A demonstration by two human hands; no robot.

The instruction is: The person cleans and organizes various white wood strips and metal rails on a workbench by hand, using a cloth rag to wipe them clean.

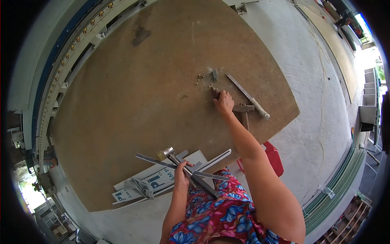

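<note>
My left hand is closed around a hammer with a shiny metal head and a dark grip, held over the table's near edge. A long thin metal strip crosses the hammer at my fingers. Farther out, my right hand rests on the brown tabletop with its fingers drawn together at a small dark piece; I cannot tell what it is. Beyond it lie a small grey block and several tiny metal bits. A wooden-handled hammer is right beside my wrist.
A flat metal blade with a wrapped handle lies to the right. White printed strips and crumpled plastic are at the near edge. A red stool stands by the table; a long machine runs along the left.
</note>
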